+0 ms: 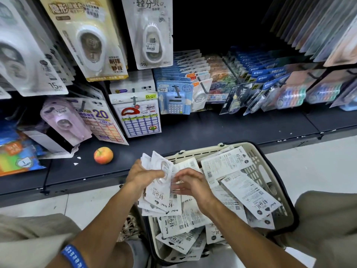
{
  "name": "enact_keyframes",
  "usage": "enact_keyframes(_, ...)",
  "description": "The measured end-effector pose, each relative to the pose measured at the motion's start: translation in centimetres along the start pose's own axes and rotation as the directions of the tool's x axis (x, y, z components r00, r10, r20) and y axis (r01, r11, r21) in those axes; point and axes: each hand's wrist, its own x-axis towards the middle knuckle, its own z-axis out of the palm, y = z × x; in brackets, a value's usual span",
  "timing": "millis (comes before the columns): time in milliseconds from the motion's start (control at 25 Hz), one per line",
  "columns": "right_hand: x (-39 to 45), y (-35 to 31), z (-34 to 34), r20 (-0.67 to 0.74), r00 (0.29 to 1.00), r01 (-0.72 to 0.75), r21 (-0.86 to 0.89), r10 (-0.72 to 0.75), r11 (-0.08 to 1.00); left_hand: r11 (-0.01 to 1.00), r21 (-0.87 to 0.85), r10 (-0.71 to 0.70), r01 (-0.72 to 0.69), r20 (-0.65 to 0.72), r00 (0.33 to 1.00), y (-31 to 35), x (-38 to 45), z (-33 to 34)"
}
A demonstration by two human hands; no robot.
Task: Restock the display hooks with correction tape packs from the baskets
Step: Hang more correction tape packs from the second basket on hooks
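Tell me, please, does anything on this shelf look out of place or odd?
Yes: an apple sits loose on the dark shelf among stationery, with small white scraps lying beside it. It is food, not stock.

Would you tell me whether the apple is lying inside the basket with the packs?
No, the apple lies on the dark shelf, apart from the basket, to its left.

One basket (257,157), beige, with too many loose white correction tape packs (249,194) to count. Two hands: left hand (143,176), right hand (190,182). One apple (103,155). One blue wristband (74,257).
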Motion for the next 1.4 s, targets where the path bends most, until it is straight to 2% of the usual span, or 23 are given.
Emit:
enact_keyframes(40, 0.3, 0.7, -0.3, -0.095, 0.995, -0.008, -0.240, -0.015, 0.971, 0.998, 0.052, 0.020, -0.020, -0.015, 1.000, 0.6, -0.1, -0.4)
enact_keyframes(80, 0.6, 1.7, -0.5, -0.070, 0.997, -0.017, -0.583, -0.029, 0.812, 0.992, 0.120, 0.045, -0.041, -0.027, 0.999, 1.3, -0.1, -0.8)
enact_keyframes(120, 0.9, 3.2, -0.3, 0.047, 0.999, 0.037, -0.844, 0.006, 0.536, 0.980, 0.187, 0.071, -0.063, -0.039, 0.997, 2.0, -0.4, -1.2)
enact_keyframes(160, 1.0, 4.4, 0.2, 0.163, 0.985, 0.145, -0.959, 0.054, 0.242, 0.965, 0.249, 0.098, -0.085, -0.044, 0.994, 2.6, -0.6, -1.6)
enact_keyframes(200, 1.2, 5.7, 0.5, 0.262, 0.963, 0.262, -0.965, 0.064, 0.014, 0.951, 0.290, 0.117, -0.102, -0.034, 0.993, 3.1, -0.8, -1.9)
enact_keyframes(240, 1.3, 6.0, 0.3, 0.348, 0.937, 0.350, -0.930, 0.037, -0.111, 0.946, 0.300, 0.134, -0.121, -0.020, 0.991, 3.5, -1.0, -2.2)
enact_keyframes(280, 1.6, 5.8, -0.3, 0.409, 0.912, 0.402, -0.906, -0.035, -0.133, 0.948, 0.286, 0.147, -0.138, -0.010, 0.989, 3.8, -1.1, -2.5)
enact_keyframes(320, 1.9, 5.1, -1.3, 0.454, 0.885, 0.449, -0.891, -0.107, -0.069, 0.954, 0.259, 0.160, -0.154, -0.005, 0.987, 4.0, -1.1, -3.0)
enact_keyframes(360, 2.2, 4.2, -2.5, 0.457, 0.875, 0.471, -0.880, -0.159, 0.060, 0.961, 0.223, 0.168, -0.163, -0.005, 0.986, 4.2, -1.0, -3.6)
enact_keyframes(400, 2.5, 2.9, -3.7, 0.409, 0.897, 0.441, -0.852, -0.166, 0.282, 0.971, 0.172, 0.171, -0.168, -0.006, 0.985, 4.4, -0.8, -4.2)
enact_keyframes(480, 2.6, -0.6, -5.3, 0.353, 0.932, 0.284, -0.583, -0.077, 0.761, 0.987, 0.000, 0.162, -0.162, -0.017, 0.987, 4.7, -0.4, -5.3)
enact_keyframes(520, 2.6, -2.2, -5.9, 0.312, 0.946, 0.220, -0.430, -0.084, 0.876, 0.985, -0.081, 0.152, -0.153, -0.023, 0.988, 4.8, -0.3, -5.7)
enact_keyframes(680, 2.6, -5.3, -7.6, 0.009, 0.982, 0.187, 0.006, -0.187, 0.982, 0.971, -0.202, 0.127, -0.125, -0.004, 0.992, 4.4, -0.3, -5.4)
enact_keyframes(760, 2.4, -5.8, -6.4, 0.004, 0.989, 0.147, 0.082, -0.147, 0.986, 0.956, -0.281, 0.114, -0.084, 0.093, 0.989, 3.9, -0.6, -4.4)
enact_keyframes(840, 2.0, -5.5, -3.8, 0.008, 0.994, 0.111, -0.002, -0.111, 0.994, 0.944, -0.330, 0.079, -0.007, 0.206, 0.975, 3.5, -0.8, -3.5)
enact_keyframes(1000, 1.5, -4.3, 1.0, -0.081, 0.994, 0.073, -0.052, -0.077, 0.996, 0.914, -0.347, -0.011, 0.209, 0.495, 0.869, 3.1, -1.2, -3.6)
enact_keyframes(1160, 2.2, -3.7, 1.0, -0.056, 0.992, 0.108, -0.040, -0.110, 0.993, 0.978, -0.198, 0.023, 0.067, 0.422, 0.907, 2.5, -0.7, -3.4)
enact_keyframes(1200, 2.3, -3.2, 0.4, -0.040, 0.992, 0.112, -0.102, -0.116, 0.988, 0.981, -0.186, 0.031, 0.046, 0.390, 0.920, 2.6, -0.6, -3.5)
enact_keyframes(1240, 2.6, -2.4, -0.4, -0.016, 0.991, 0.119, -0.293, -0.129, 0.949, 0.982, -0.187, 0.037, 0.033, 0.359, 0.933, 2.6, -0.4, -3.6)
enact_keyframes(1280, 3.1, -1.2, -1.5, 0.026, 0.992, 0.115, -0.612, -0.126, 0.783, 0.979, -0.201, 0.043, 0.026, 0.332, 0.942, 2.6, -0.3, -3.8)
enact_keyframes(1320, 3.6, 0.2, -2.7, 0.081, 0.994, 0.108, -0.869, -0.078, 0.483, 0.977, -0.214, 0.044, 0.025, 0.311, 0.949, 2.7, -0.1, -4.1)
enact_keyframes(1360, 3.9, 1.3, -3.6, 0.104, 0.993, 0.111, -0.975, -0.048, 0.190, 0.975, -0.221, 0.044, 0.025, 0.300, 0.953, 2.7, 0.0, -4.4)
enact_keyframes(1400, 4.0, 2.0, -4.3, 0.131, 0.989, 0.132, -0.991, -0.071, 0.004, 0.974, -0.227, 0.048, 0.024, 0.302, 0.952, 2.9, 0.0, -4.7)
